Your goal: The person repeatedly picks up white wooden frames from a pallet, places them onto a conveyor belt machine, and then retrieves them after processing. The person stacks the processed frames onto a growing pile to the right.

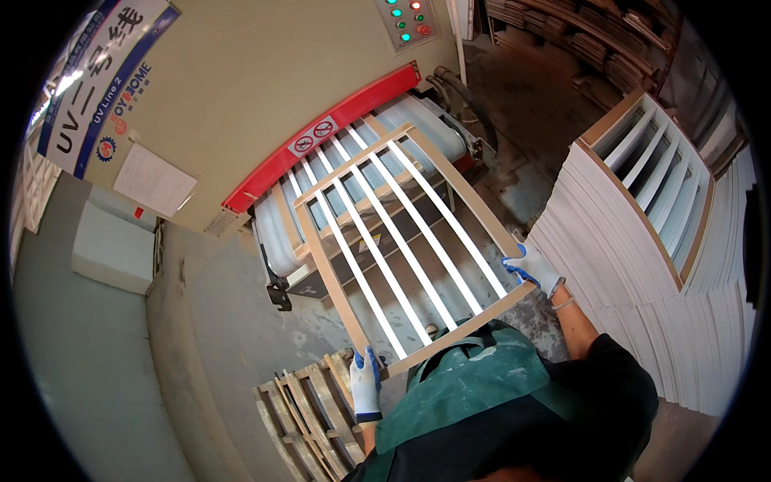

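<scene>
A rectangular slatted frame (459, 331) with tan edges and white slats is held out in front of me, its far end over the machine's roller conveyor (438, 135). My left hand (365, 386), in a white and blue work glove, grips its near left corner. Gloved the same way, my right hand (533, 268) is closed on the right rail close to the near right corner. Beyond it, a second slatted frame (287, 215) lies on the conveyor, partly hidden beneath the machine's red bar (321, 136).
Stacked white-slatted frames (594, 233) rise at my right. A wooden pallet (293, 418) lies on the floor at lower left. The beige machine (265, 72) carries a lit button panel (408, 22). Boards fill a rack (594, 40) at the far right.
</scene>
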### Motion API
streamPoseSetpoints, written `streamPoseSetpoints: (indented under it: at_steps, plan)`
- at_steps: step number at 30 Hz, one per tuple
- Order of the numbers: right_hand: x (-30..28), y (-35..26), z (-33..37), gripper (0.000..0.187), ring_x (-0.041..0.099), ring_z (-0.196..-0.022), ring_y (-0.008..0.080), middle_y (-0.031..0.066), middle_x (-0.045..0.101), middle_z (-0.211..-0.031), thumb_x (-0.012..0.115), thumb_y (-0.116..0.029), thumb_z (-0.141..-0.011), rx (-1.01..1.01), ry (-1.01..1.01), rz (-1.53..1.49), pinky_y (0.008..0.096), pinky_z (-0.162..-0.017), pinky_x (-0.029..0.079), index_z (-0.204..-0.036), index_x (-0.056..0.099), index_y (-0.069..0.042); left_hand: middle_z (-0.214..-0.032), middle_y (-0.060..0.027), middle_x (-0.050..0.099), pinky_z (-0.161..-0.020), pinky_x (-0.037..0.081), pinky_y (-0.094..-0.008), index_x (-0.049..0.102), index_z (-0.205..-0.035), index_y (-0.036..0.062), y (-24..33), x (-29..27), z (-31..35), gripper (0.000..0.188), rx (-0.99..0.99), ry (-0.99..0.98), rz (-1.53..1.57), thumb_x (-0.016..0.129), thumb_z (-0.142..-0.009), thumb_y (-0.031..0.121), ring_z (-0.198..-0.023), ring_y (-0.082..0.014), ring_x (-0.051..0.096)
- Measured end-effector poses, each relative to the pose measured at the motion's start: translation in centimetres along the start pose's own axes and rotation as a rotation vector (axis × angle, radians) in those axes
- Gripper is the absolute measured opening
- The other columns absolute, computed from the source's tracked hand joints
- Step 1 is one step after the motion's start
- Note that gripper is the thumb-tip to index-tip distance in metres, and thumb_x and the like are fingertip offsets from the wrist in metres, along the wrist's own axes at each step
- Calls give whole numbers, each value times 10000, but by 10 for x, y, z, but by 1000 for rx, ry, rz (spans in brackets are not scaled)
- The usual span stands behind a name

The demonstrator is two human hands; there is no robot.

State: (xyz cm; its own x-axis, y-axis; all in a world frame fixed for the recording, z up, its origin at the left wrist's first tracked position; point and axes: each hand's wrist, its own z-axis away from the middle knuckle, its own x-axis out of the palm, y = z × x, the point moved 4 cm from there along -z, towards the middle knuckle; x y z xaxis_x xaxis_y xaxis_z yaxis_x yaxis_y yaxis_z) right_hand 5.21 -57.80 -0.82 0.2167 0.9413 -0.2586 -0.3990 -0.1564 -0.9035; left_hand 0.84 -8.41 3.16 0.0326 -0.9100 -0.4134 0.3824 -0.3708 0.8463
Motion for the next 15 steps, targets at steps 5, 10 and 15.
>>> streamPoseSetpoints:
  at_steps: [5,10,15]
  plan:
    - [4,1,8,407,620,-640,98,49,709,-839,794,-220,-839,82,-57,-3,248,-553,486,-1148,652,4,-783,-58,626,-638,481,-315,649,-1003,10,-3,-3,7,343,-84,10,53,566,-1031,342,-702,-158,606]
    - [6,9,16,466,602,-628,77,34,709,-859,780,-205,-849,94,-34,-6,226,-519,467,-1236,620,-2,-785,-49,622,-625,470,-303,649,-1024,7,16,-3,16,358,-160,-20,93,554,-1038,352,-703,-148,604]
    - [11,-2,29,423,601,-573,99,51,698,-819,810,-238,-826,99,7,-71,264,-499,475,-1129,639,3,-797,-61,631,-634,475,-331,645,-1027,0,5,-10,15,390,-133,-15,7,539,-1042,376,-715,-173,610]
